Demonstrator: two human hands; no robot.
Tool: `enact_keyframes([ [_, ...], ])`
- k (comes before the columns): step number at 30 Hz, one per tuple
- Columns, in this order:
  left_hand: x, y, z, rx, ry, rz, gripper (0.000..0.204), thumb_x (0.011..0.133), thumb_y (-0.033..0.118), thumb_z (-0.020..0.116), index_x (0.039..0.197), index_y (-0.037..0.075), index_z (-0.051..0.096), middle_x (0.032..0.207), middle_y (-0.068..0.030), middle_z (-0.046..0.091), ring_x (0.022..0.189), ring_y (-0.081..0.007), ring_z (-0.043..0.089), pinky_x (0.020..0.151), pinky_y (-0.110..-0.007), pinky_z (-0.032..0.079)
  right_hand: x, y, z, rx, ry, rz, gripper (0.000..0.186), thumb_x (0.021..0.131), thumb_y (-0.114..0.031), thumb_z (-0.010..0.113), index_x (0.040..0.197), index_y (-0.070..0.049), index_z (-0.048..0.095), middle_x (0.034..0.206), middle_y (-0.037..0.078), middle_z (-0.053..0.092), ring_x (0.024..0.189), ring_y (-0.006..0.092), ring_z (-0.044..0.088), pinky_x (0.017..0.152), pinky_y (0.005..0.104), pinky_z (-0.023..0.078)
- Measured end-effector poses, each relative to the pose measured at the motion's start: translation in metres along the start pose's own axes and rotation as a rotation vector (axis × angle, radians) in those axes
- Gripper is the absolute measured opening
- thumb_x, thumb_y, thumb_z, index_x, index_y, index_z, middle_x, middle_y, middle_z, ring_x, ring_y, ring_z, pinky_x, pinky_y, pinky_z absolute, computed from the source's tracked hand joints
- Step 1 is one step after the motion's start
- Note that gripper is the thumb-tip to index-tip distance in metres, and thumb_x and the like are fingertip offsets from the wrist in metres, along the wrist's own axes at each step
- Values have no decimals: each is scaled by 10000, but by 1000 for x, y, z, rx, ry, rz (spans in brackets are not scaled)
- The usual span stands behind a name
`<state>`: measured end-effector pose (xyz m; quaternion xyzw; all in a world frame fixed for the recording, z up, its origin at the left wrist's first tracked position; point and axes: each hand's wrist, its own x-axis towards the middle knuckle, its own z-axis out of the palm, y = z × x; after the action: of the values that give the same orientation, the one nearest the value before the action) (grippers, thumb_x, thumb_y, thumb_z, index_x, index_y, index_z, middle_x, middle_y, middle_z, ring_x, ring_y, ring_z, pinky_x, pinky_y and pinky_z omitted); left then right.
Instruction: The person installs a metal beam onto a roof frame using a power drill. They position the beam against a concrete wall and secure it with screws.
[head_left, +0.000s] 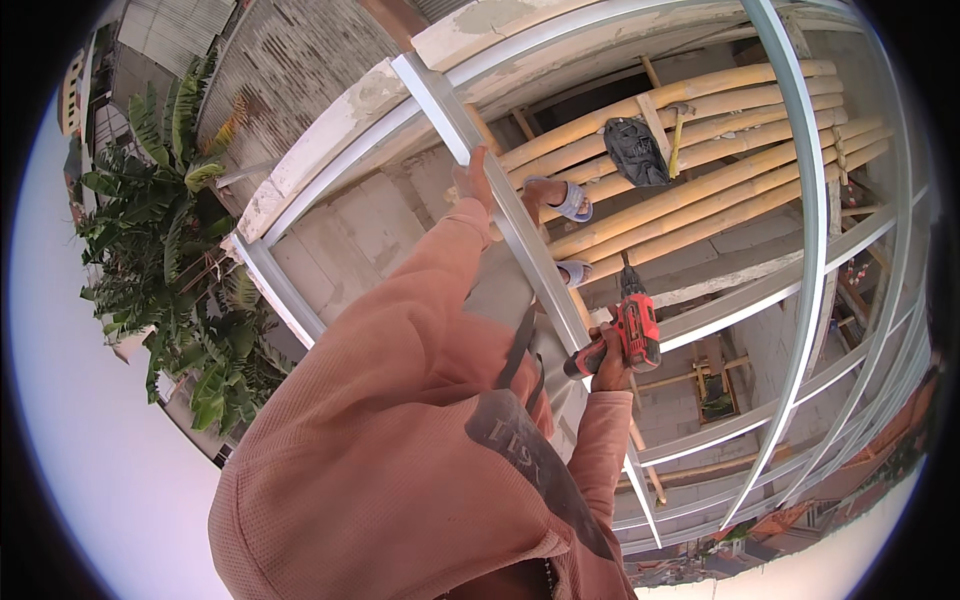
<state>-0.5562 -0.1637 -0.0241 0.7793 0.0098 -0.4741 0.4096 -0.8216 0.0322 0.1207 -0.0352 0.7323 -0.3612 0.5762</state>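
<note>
My left hand (pixel 478 178) reaches forward in a salmon-pink sleeve and closes around a long grey steel channel (pixel 440 100), which runs diagonally from the upper middle down to the lower right. My right hand (pixel 608 368) grips a red and black cordless drill (pixel 636 328). The drill's nose points up beside the same channel, just to its right. A dark strap hangs across my chest between the two arms.
Two feet in pale sandals (pixel 570 202) stand on yellow bamboo poles (pixel 730 170) beyond the channel. A dark bag (pixel 636 150) and a yellow-handled hammer (pixel 678 135) lie on the poles. More steel rails (pixel 810 250) cross the right side. Banana plants (pixel 170 250) grow far below left.
</note>
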Motion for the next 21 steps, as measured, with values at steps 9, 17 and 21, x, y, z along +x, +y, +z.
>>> enact_keyframes([
  [9,22,-20,-4,18,-45,98,647,783,454,707,1168,-31,519,842,-197,609,647,-319,664,597,-460,559,3,47,-5,73,-17,66,397,848,-100,661,1230,3,636,806,73,649,713,164,614,673,305,492],
  [17,38,-16,-12,43,6,259,639,785,444,713,1130,-73,566,855,-198,635,684,-304,668,606,-442,559,-2,54,-43,-75,-168,-24,379,855,-131,670,1205,13,655,738,57,635,640,133,573,611,274,456],
  [21,16,-13,5,44,39,233,647,785,426,739,1088,-130,601,866,-211,651,660,-302,667,561,-447,554,-10,39,-61,-109,-195,-73,412,854,-74,663,1259,-3,655,800,33,636,630,112,585,568,255,467],
])
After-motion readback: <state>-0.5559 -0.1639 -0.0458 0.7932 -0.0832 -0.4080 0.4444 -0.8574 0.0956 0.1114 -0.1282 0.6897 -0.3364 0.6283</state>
